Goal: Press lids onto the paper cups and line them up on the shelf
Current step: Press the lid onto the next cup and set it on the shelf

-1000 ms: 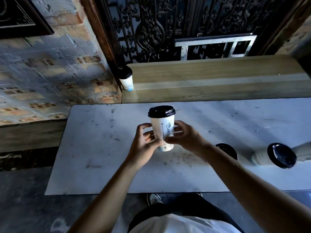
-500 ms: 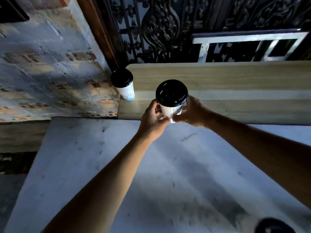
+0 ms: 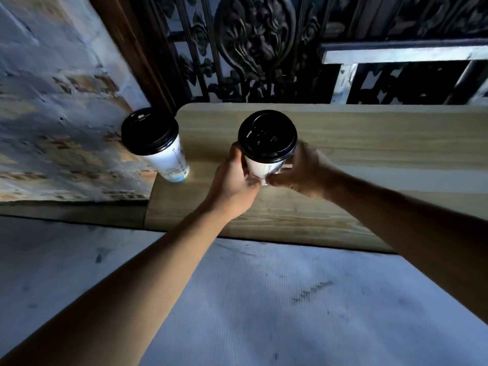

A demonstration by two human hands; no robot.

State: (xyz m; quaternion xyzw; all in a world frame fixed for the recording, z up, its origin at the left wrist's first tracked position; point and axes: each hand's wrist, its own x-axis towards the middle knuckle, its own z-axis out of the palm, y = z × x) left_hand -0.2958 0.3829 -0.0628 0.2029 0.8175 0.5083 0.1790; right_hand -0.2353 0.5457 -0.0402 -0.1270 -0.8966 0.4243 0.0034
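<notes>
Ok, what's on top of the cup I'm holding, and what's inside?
A black lid sits on the cup, held by the left hand and right hand. The lid hides the inside.

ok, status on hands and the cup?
Left hand and right hand both clasp the lidded cup over the wooden shelf. First cup stands at shelf's left end. Spot beside it open.
</notes>
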